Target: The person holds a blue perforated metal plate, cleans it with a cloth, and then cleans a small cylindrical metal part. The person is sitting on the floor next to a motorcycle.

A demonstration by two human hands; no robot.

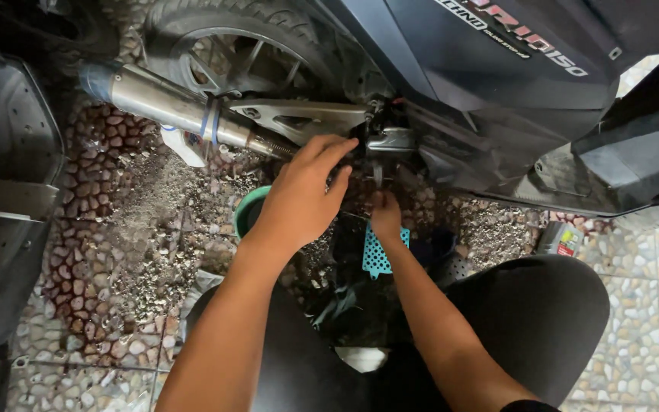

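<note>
Engine underside: left hand fingers touching; right hand reaching below.

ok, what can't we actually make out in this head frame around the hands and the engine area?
- Left hand: its back covers the fingertips and the part they touch; grip cannot be told.
- Right hand: fingers reach into shadow under the scooter body; contents unclear.
- Green container: mostly hidden behind the left forearm.
- Teal perforated piece: partly covered by the right wrist.
- Rear wheel: cut off by the top edge.
- Small bottle: too small to identify.
</note>
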